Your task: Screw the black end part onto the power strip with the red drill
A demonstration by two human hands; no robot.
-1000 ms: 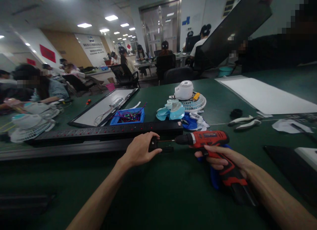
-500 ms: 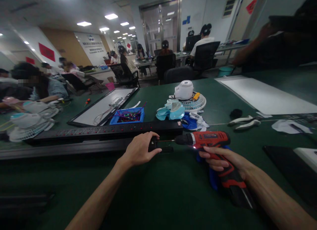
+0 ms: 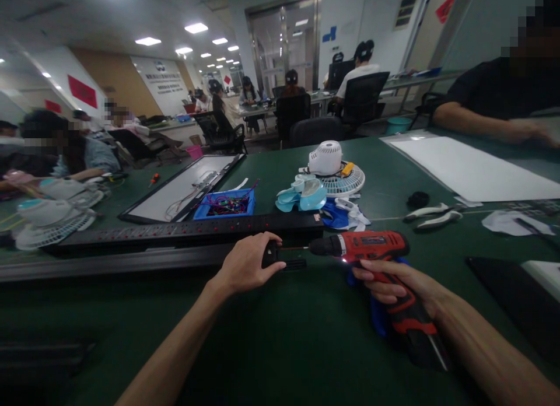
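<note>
My right hand [image 3: 394,286] is wrapped round the handle of a red and black cordless drill [image 3: 367,244], its small lamp lit. The drill's long thin bit [image 3: 295,248] points left, and its tip reaches the black end piece [image 3: 270,252] of a long black bar [image 3: 175,257]. Whether the tip sits in a screw is hidden. My left hand [image 3: 247,263] grips that end of the bar, thumb in front and fingers over the top. Just behind lies a black power strip [image 3: 210,226] with a row of red marks.
Behind the strip are a blue bin [image 3: 251,205] of wires, light-blue fan blades [image 3: 301,193] and a white fan [image 3: 326,158]. Pliers [image 3: 433,216] lie to the right, near a white sheet [image 3: 476,167]. A co-worker's arm [image 3: 481,123] is at the far right; others sit at left and beyond.
My hands, the bar and the drill stay almost in place. At the far right, the co-worker's raised arm has come down toward the table.
</note>
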